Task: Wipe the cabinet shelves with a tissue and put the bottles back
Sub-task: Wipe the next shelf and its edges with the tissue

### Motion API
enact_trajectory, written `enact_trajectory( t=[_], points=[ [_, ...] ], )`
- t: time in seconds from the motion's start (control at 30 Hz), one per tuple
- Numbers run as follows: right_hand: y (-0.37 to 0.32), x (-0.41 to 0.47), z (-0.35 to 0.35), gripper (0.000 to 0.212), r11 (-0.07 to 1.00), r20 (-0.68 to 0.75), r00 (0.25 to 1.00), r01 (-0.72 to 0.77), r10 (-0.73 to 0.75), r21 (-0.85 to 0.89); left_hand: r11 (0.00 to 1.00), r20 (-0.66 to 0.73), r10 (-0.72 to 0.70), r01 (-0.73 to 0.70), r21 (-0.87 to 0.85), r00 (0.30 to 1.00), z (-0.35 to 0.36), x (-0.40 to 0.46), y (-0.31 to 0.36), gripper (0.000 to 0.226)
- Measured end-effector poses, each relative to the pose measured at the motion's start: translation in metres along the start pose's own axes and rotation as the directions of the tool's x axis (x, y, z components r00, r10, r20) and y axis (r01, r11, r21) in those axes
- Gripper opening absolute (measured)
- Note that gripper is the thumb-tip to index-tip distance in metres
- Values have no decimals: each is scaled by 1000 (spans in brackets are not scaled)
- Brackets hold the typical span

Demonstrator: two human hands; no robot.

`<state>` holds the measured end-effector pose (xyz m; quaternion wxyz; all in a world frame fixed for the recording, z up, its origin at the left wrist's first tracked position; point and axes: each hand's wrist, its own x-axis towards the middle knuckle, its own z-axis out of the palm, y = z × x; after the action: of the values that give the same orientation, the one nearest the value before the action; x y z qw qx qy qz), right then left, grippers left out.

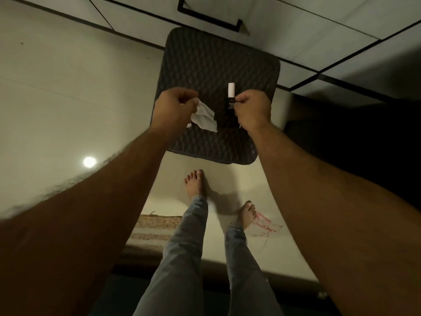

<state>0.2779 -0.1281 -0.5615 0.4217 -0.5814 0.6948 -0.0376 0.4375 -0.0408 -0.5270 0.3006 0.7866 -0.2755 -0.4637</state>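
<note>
The slim dark bottle with a white cap (pixel 231 103) is looking light, rigid and smooth, so gripping it mid-body seems safest. The right hand (pixel 252 109) is pinching its dark body, cap pointing away, above the dark woven stool (pixel 205 60). The left hand (pixel 174 108) is clutching a crumpled white tissue (pixel 205 119), soft and limp, hanging just beside the bottle

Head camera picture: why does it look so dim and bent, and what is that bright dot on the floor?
Head view: the lighting is low and warm, with the right side falling into deep shadow; the bright spot is glare from a light reflecting off the glossy floor; the wide lens bows the cabinet lines and stretches the forearms; the left hand with its tissue stays fairly sharp.
</note>
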Motion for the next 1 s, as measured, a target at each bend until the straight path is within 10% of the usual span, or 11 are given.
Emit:
enact_trajectory(
  t=[0.2,0.5,0.73,1.0],
  points=[
    [-12,-13,-4,15,985,-127,985,102,-120,-138,998,-131,37,-31,48,991,-7,-1,-1,19],
    [-28,-48,39,19,890,202,937,336,-284,-309,933,-157,-45,98,345,987,6,2,-22,37],
    [-4,-67,25,28,981,173,979,72,-104,179,990,-65,-66,73,122,996,12,-21,-19,14],
    [29,-138,-82,28,714,243,969,-139,-44,686,983,105,178,-182,30,978,55,-130,53,6]
  ],
)
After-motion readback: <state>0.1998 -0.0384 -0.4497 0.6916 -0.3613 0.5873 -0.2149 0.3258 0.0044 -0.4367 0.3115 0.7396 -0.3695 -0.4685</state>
